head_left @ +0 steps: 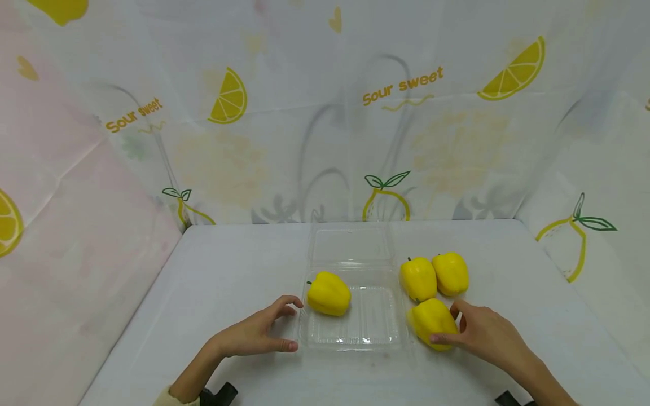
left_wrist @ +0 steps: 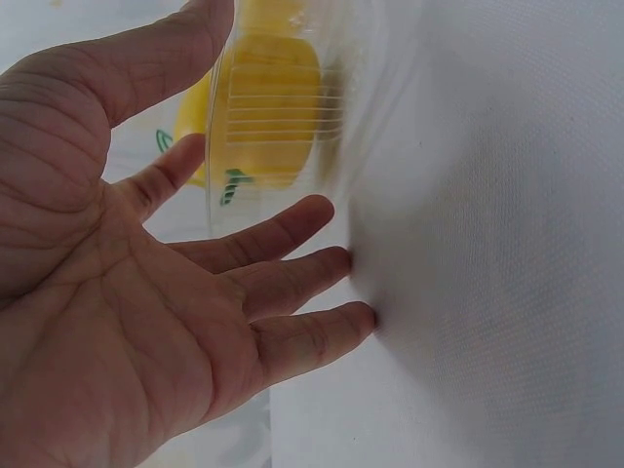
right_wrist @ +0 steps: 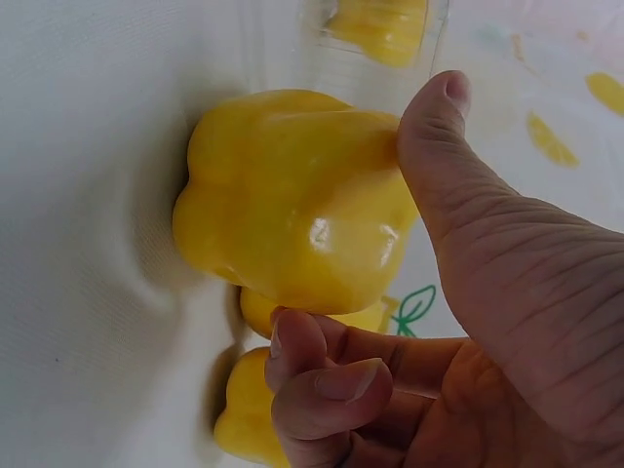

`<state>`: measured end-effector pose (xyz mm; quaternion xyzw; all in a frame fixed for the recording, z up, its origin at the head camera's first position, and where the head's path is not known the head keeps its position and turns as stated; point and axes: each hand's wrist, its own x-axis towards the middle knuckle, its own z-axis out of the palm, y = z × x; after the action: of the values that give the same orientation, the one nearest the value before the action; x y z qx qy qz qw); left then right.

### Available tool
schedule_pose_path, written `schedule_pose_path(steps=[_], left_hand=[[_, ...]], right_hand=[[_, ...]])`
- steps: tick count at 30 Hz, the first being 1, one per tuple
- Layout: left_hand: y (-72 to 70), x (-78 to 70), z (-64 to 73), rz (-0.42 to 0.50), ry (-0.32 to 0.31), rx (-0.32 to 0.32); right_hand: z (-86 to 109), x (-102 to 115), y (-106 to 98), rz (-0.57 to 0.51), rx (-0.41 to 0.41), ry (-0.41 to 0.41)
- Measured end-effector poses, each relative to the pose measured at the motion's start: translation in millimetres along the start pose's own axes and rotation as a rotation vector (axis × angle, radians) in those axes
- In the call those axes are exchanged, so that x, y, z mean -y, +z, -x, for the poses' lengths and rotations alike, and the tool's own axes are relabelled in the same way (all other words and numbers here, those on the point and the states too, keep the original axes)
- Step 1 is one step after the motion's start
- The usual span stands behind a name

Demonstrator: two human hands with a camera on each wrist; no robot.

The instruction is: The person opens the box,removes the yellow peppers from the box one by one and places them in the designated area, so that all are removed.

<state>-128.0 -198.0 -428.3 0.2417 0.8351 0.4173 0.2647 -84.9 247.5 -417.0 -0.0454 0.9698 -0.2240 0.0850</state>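
Observation:
My right hand point(head_left: 484, 335) pinches the nearest yellow bell pepper point(head_left: 431, 322), just right of a clear plastic clamshell box point(head_left: 378, 341). In the right wrist view the thumb presses one side of that pepper point(right_wrist: 292, 200) and curled fingertips touch the other; it appears to rest on the table. Another yellow bell pepper point(head_left: 329, 293) lies on its side in the left part of the box, stem to the left. By the box's left edge my left hand point(head_left: 256, 332) holds nothing, thumb and fingers spread. Whether it touches the box wall, I cannot tell.
Two more yellow bell peppers, one point(head_left: 418, 279) behind the gripped one and one point(head_left: 451, 273) farther right, sit on the white table point(head_left: 244, 254). The box's lid point(head_left: 350, 245) is folded open toward the back. A lemon-printed curtain point(head_left: 304, 141) hangs behind the table.

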Motion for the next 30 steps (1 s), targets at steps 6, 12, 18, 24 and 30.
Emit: schedule_pose_path(steps=[6,12,18,24,30], left_hand=[[0.0,-0.8,0.8,-0.004,-0.002,-0.003],[0.6,-1.6,1.5,-0.008,-0.007,-0.006],[0.0,-1.6,1.9,-0.01,-0.002,-0.005],[-1.4,-1.5,1.9,-0.01,-0.01,-0.003],[-0.7,-2.5,0.4,-0.004,0.003,0.003]], right_hand=[[0.4,-4,0,-0.013,0.057,0.046],[2.0,-5,0,-0.018,0.113,0.053],[6.8,-5,1,-0.03,0.12,0.041],[8.9,-4,2,-0.038,0.129,0.065],[11.7,-4,0,-0.032,0.118,0.052]])
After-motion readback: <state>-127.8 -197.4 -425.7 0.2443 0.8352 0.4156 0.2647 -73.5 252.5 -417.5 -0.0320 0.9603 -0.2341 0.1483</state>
